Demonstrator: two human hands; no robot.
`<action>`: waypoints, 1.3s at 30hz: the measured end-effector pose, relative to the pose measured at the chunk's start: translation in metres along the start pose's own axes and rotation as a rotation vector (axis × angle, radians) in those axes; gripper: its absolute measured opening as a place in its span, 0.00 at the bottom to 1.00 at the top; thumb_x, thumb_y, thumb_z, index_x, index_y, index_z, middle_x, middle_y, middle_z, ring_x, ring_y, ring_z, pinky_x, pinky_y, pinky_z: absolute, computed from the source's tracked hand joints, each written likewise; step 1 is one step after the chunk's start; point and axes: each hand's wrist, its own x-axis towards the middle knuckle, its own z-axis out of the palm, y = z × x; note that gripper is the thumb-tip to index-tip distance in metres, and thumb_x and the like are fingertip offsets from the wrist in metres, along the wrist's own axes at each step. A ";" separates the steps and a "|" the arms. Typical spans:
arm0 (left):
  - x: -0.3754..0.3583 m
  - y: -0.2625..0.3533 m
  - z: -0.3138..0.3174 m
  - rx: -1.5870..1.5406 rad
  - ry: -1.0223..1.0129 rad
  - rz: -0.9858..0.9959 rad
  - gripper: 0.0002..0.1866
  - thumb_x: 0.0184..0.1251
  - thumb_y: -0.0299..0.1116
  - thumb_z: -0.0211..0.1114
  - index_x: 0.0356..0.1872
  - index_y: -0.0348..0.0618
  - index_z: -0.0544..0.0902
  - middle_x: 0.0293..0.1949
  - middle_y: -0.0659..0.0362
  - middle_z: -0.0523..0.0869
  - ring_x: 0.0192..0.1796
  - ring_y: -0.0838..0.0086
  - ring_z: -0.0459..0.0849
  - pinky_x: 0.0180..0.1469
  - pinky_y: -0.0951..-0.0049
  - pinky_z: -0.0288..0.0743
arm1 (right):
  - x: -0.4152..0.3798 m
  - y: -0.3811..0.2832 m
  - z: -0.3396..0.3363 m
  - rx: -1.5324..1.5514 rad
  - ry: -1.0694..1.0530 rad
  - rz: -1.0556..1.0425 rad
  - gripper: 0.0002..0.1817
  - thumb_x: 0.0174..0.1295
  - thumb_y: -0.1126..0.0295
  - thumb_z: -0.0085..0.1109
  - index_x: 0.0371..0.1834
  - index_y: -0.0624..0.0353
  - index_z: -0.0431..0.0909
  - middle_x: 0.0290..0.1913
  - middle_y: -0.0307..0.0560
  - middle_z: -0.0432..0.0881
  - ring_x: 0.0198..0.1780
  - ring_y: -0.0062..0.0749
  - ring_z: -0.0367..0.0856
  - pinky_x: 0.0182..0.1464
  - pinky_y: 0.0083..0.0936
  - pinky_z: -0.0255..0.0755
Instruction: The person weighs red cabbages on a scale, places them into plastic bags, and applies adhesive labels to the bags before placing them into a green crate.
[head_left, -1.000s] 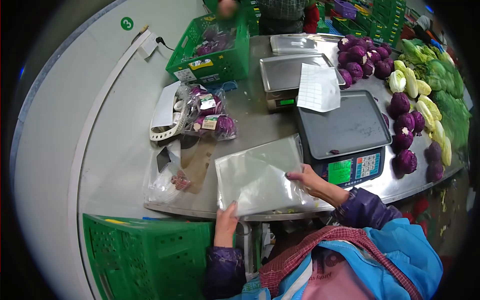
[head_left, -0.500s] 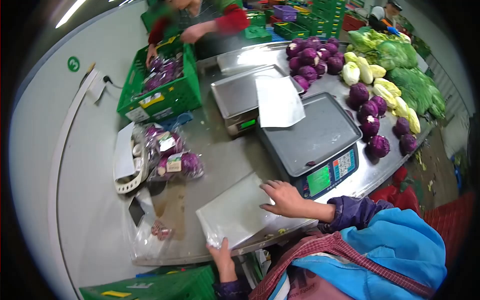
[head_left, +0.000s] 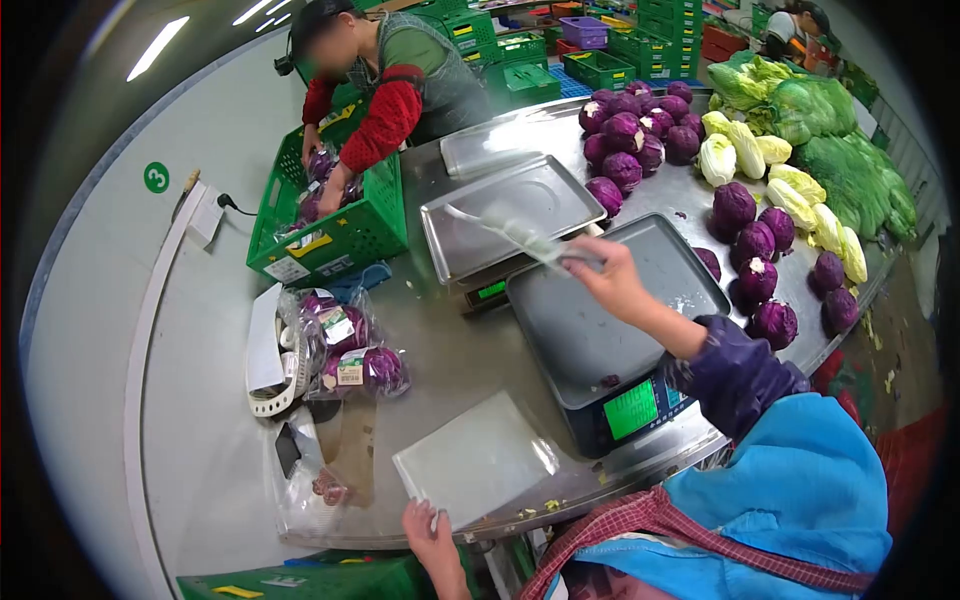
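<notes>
My right hand [head_left: 605,280] is raised over the scales, its fingers closed on a thin, pale, motion-blurred sheet [head_left: 510,235] seen nearly edge-on. Below it are the grey scale pan [head_left: 625,310] with a lit green display and a steel scale tray [head_left: 510,215] beside it. At the table's near edge, my left hand [head_left: 432,535] pinches the lower edge of a flat stack of clear plastic bags [head_left: 475,455]. Bagged purple cabbages [head_left: 365,370] lie to the left of the stack.
Several loose purple cabbages [head_left: 755,280], pale endive-like heads [head_left: 795,205] and netted greens [head_left: 855,185] cover the right side. A co-worker [head_left: 420,80] reaches into a green crate [head_left: 385,215] of bagged cabbages. A white basket [head_left: 275,405] stands by the wall.
My right hand has left the plastic bags and risen over the scales. The white sheet that lay across both scales is lifted off. The co-worker leans further into the crate.
</notes>
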 end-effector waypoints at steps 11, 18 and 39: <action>0.035 0.134 0.055 -0.096 -0.326 0.321 0.31 0.66 0.37 0.53 0.67 0.46 0.53 0.59 0.51 0.66 0.60 0.66 0.65 0.60 0.61 0.60 | -0.001 -0.055 -0.023 1.712 -0.631 0.910 0.21 0.51 0.70 0.59 0.48 0.68 0.71 0.42 0.48 0.80 0.40 0.27 0.81 0.44 0.25 0.76; 0.083 0.180 0.093 -0.416 -0.714 -0.051 0.32 0.61 0.22 0.57 0.66 0.42 0.55 0.52 0.52 0.75 0.52 0.70 0.75 0.53 0.75 0.69 | 0.020 -0.069 0.047 1.909 -0.884 0.784 0.19 0.54 0.67 0.56 0.48 0.66 0.72 0.42 0.47 0.80 0.42 0.31 0.81 0.45 0.28 0.76; -0.034 0.035 -0.004 -1.056 0.070 -0.201 0.19 0.63 0.27 0.56 0.56 0.42 0.70 0.54 0.58 0.76 0.56 0.69 0.74 0.58 0.64 0.67 | -0.101 -0.125 0.008 1.199 -0.414 0.868 0.41 0.44 0.77 0.69 0.63 0.62 0.56 0.53 0.48 0.72 0.54 0.31 0.70 0.58 0.25 0.64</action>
